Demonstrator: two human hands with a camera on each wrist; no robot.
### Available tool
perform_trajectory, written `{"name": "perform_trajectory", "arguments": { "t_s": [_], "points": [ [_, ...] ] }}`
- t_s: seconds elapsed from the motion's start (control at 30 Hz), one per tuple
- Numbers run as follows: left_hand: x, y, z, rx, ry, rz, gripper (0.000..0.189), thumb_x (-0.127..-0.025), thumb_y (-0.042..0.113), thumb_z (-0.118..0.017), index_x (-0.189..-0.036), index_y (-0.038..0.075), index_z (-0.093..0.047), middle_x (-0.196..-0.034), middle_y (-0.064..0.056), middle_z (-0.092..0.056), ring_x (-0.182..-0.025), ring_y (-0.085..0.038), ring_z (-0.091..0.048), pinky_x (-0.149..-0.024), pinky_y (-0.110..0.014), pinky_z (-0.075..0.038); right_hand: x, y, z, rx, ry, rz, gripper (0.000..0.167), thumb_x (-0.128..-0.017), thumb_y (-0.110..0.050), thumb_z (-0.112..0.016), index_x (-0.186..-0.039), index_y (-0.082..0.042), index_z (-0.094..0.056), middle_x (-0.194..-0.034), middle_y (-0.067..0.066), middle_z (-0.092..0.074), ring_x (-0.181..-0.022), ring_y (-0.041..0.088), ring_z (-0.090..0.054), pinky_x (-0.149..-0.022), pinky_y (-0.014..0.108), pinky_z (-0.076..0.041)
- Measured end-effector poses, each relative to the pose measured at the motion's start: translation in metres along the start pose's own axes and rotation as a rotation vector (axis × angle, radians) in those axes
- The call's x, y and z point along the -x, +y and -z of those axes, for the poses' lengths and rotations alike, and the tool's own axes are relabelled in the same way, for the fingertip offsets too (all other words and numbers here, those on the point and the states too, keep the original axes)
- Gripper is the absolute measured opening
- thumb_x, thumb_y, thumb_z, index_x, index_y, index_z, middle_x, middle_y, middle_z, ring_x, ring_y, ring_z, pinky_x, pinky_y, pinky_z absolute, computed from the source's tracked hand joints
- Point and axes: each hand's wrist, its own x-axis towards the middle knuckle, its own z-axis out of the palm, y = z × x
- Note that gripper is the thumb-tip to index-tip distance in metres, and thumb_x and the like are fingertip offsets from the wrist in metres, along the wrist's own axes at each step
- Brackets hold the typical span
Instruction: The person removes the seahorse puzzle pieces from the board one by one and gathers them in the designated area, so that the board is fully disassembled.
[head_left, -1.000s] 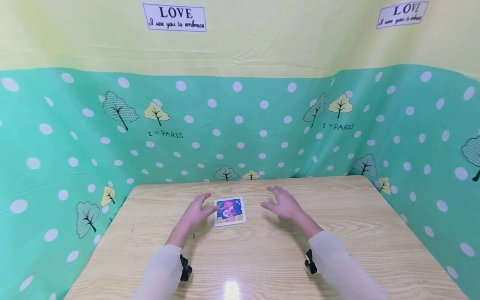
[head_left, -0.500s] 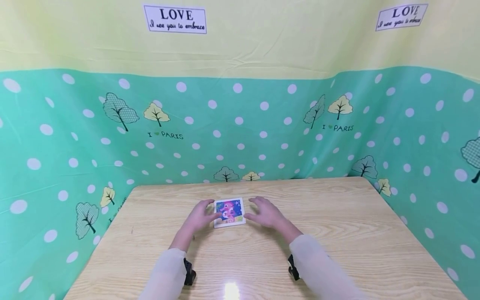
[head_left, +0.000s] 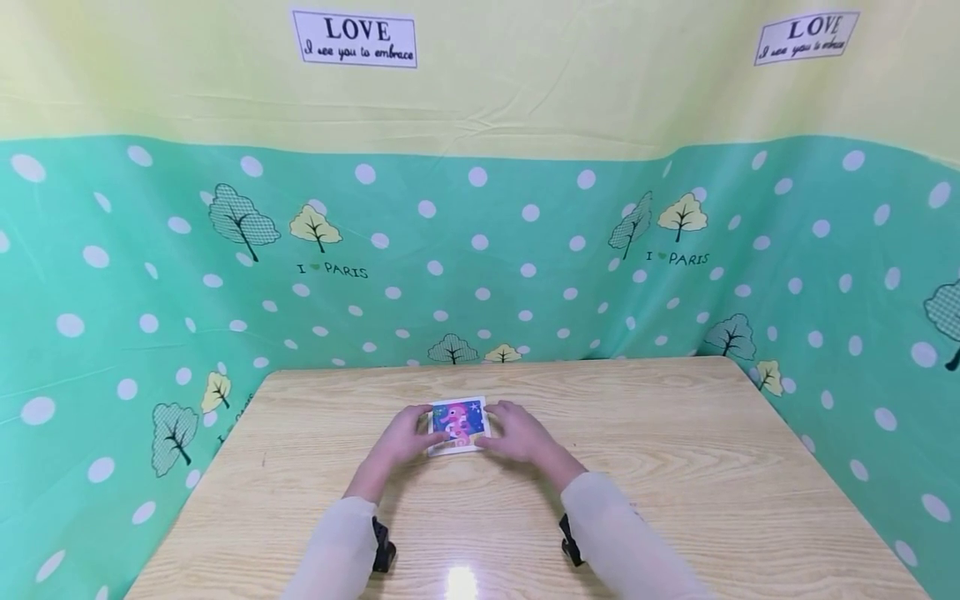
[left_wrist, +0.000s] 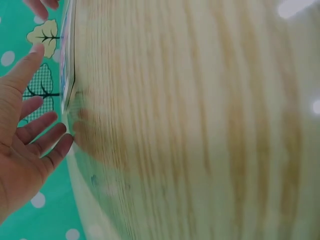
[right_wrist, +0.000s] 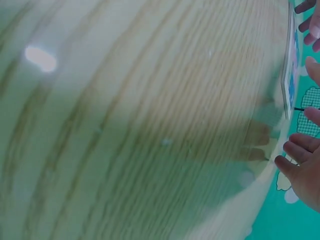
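Since the earlier frame my right hand [head_left: 521, 435] has come in leftward to the right edge of the seahorse panel [head_left: 459, 417], and my left hand [head_left: 399, 438] has shifted slightly right — the panel hasn't visibly moved. It lies flat between my hands, toward the far side of the bench [head_left: 675, 467]. All my fingers are released, loosely spread; whether any touch it I can't tell. I'd meet both edges evenly — thumbs level — before gripping.
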Motion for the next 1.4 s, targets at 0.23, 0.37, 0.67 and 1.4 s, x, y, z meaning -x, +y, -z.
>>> {"name": "perform_trajectory", "arguments": {
  "t_s": [0.23,0.37,0.67,1.4],
  "points": [
    [-0.001,0.001,-0.003,-0.012,-0.027,-0.018,0.074,-0.073,0.035,-0.077,-0.133,0.000,-0.048,-0.134,-0.022,-0.050,-0.127,-0.039,-0.044,-0.110,-0.053,-0.033,-0.003,-0.003,-0.006,0.035,0.001,0.014,0.074,-0.082,-0.053,-0.063,-0.139,-0.010,-0.044,-0.145,0.020,-0.039,-0.133,0.038,-0.038,-0.111,0.053,-0.032],
    [0.000,0.003,-0.005,-0.058,-0.040,-0.019,0.074,-0.073,0.034,-0.078,-0.132,0.000,-0.049,-0.133,-0.022,-0.051,-0.126,-0.040,-0.045,-0.109,-0.053,-0.034,-0.004,-0.004,-0.010,0.047,-0.005,0.022,0.074,-0.082,-0.052,-0.063,-0.139,-0.009,-0.043,-0.146,0.019,-0.037,-0.135,0.037,-0.036,-0.112,0.051,-0.031],
    [0.003,0.008,-0.002,-0.111,-0.059,-0.021,0.069,-0.072,0.028,-0.080,-0.128,0.000,-0.053,-0.131,-0.023,-0.051,-0.123,-0.041,-0.046,-0.107,-0.054,-0.035,-0.005,-0.004,-0.016,0.087,-0.024,0.035,0.069,-0.085,-0.052,-0.058,-0.139,-0.011,-0.044,-0.148,0.016,-0.036,-0.138,0.035,-0.032,-0.114,0.049,-0.027],
    [0.001,0.017,-0.015,-0.257,-0.113,-0.122,0.066,-0.075,0.039,-0.075,-0.126,0.001,-0.056,-0.133,-0.024,-0.049,-0.123,-0.040,-0.047,-0.106,-0.052,-0.039,0.010,0.009,-0.005,0.156,-0.044,0.069,0.068,-0.088,-0.054,-0.054,-0.138,-0.009,-0.045,-0.146,0.018,-0.038,-0.136,0.033,-0.036,-0.113,0.047,-0.032]
  ]
}}
